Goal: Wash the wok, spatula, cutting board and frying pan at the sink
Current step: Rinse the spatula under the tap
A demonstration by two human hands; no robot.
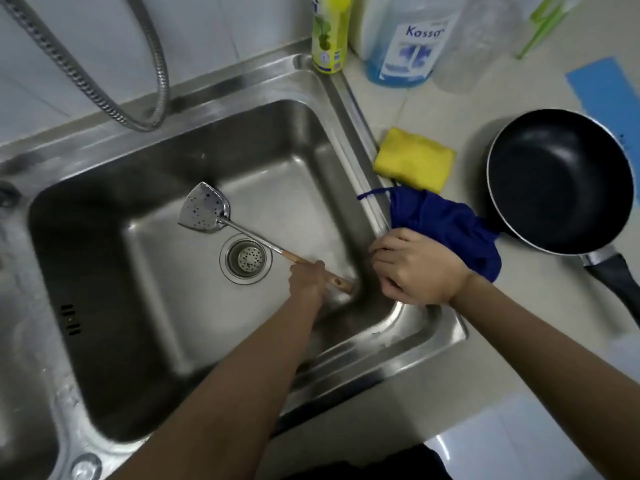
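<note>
A metal spatula [205, 209] with a wooden handle lies across the steel sink [166, 174], its wet blade raised above the basin floor near the drain [246, 259]. My left hand [308, 278] grips the wooden handle inside the basin. My right hand [415, 268] rests on the sink's right rim and grips a dark blue cloth [446, 226] that spreads onto the counter. A black frying pan [557, 181] sits on the counter at the right, its handle pointing toward the lower right. No wok or cutting board is in view.
A yellow sponge cloth [414, 161] lies on the counter beside the sink rim. A yellow-green bottle [329, 32], a blue "Kassa" bottle [405, 39] and a clear container [474, 46] stand at the back. A metal hose [104, 84] loops over the sink's back edge.
</note>
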